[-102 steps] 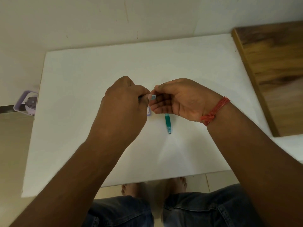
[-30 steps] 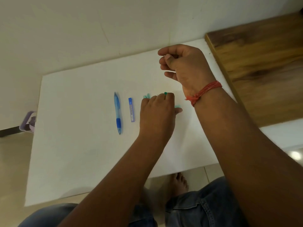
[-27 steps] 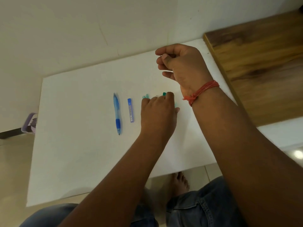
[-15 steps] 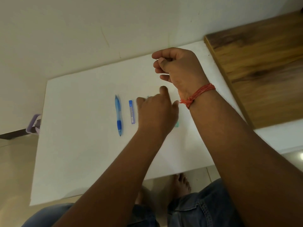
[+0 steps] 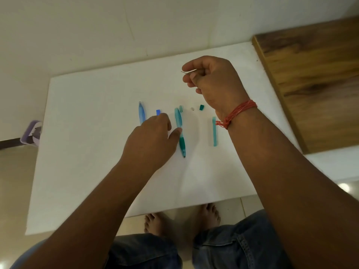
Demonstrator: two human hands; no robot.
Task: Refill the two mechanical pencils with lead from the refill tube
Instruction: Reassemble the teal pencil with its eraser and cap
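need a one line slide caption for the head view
Right hand pinches a thin lead above the white table while the left hand reaches beside the green pencil.

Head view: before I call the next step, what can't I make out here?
- Blue refill tube: only its far end shows; the left hand covers the rest.
- Blue pencil: lower half hidden by the same hand.
- Lead in the right hand: too thin to count sticks.
- Small pieces by the teal pencil: too small to identify.

white board [image 5: 97, 152] | wooden top [image 5: 314, 78] far right | purple object [image 5: 32, 133] left edge
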